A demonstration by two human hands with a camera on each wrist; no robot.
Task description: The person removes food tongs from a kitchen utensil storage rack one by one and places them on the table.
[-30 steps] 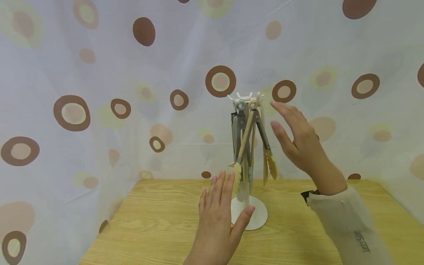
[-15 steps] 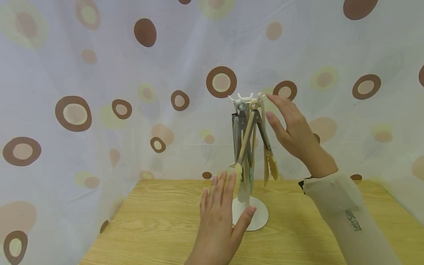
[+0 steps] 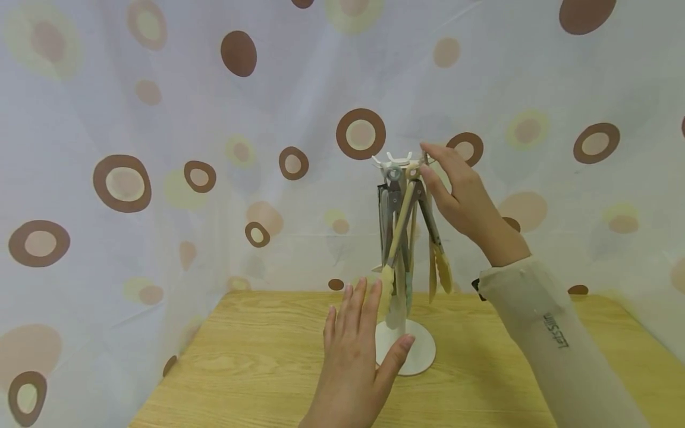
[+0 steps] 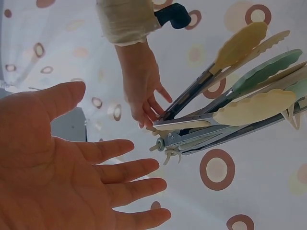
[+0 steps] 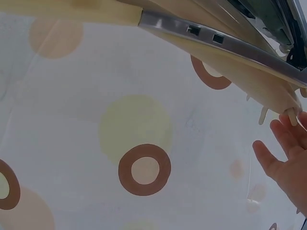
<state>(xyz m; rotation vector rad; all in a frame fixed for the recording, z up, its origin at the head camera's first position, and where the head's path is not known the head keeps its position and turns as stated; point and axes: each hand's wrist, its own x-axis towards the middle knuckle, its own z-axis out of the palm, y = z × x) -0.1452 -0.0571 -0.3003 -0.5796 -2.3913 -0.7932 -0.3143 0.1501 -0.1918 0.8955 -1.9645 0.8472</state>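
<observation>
Because the yellow tongs (image 3: 399, 226) hang splayed from the top of the white stand (image 3: 423, 351), among green tongs (image 4: 273, 67) and a pale beige utensil (image 5: 264, 93), tangling looks like the main risk. The right hand (image 3: 464, 196) is at the hooks, thumb and fingers apart to either side; its grip appears unclosed, and whether a fingertip touches a hook (image 5: 291, 117) cannot be told. The left hand (image 3: 350, 356), fingers spread, grasps nothing; it is near the lower end of the yellow tongs, contact unclear. Should the right hand lift the wrong loop, or two together, a neighbour could slip off and drop to the desk (image 3: 257, 351). A sideways pull high up could tip the stand, neither hand visibly bracing its round base. Splayed arms may also catch the left fingers.
</observation>
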